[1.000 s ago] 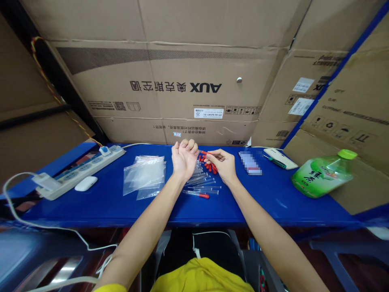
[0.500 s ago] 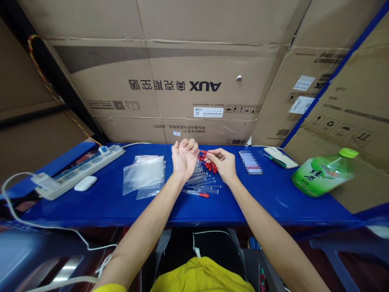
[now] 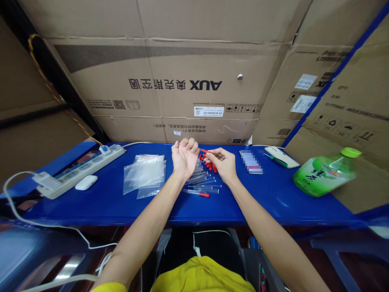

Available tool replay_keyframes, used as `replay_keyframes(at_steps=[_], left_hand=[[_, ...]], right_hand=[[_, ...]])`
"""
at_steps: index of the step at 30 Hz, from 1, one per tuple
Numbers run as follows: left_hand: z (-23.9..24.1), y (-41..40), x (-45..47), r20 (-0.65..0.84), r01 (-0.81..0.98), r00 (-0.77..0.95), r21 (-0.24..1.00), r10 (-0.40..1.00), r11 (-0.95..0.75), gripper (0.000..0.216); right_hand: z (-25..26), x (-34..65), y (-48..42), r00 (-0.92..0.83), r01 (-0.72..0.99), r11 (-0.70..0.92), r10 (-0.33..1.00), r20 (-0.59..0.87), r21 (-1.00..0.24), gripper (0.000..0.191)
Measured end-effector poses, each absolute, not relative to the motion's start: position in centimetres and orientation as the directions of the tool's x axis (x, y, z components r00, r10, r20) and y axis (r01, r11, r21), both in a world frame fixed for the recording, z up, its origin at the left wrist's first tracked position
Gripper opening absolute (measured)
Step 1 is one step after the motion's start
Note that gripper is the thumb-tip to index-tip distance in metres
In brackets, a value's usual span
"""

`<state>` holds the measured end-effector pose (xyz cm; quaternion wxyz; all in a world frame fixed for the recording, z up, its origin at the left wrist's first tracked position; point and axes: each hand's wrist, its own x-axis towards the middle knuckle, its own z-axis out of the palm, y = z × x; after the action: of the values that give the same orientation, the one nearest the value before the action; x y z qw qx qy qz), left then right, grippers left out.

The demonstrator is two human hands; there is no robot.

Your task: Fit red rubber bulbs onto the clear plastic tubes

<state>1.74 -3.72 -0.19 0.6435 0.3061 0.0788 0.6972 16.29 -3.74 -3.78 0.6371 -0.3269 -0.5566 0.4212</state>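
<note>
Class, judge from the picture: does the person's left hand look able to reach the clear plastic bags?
Probably yes. The left hand hovers just right of the clear plastic bags, with only bare blue table between them. Its fingers are curled shut, so it may need to open first.

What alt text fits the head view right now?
Bare hands meet over clear tubes and red caps on a blue table; the left hand is curled, the right hand pinches a red-tipped piece. Plastic bags lie left, a green bottle right.
</note>
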Motion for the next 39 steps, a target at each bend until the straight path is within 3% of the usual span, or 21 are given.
replay_keyframes(at_steps=[5, 17, 39], left_hand=[[0.05, -4.0, 1.9, 0.275, -0.924, 0.048, 0.377, 0.96, -0.061, 0.032], [0.09, -3.96, 2.03, 0.28, -0.94, 0.056, 0.337, 0.958, -0.044, 0.032], [0.1, -4.2, 2.34, 0.239, -0.908, 0.043, 0.414, 0.97, -0.062, 0.032]], right_hand=[[-3.95, 16.47, -3.66, 0.028, -0.18, 0.44, 0.896, 0.443, -0.88, 0.032], [-3.92, 16.52, -3.59, 0.031, -0.169, 0.445, 0.894, 0.446, -0.88, 0.03], [-3.94, 16.69, -3.47, 0.022, -0.138, 0.434, 0.9, 0.436, -0.89, 0.031]])
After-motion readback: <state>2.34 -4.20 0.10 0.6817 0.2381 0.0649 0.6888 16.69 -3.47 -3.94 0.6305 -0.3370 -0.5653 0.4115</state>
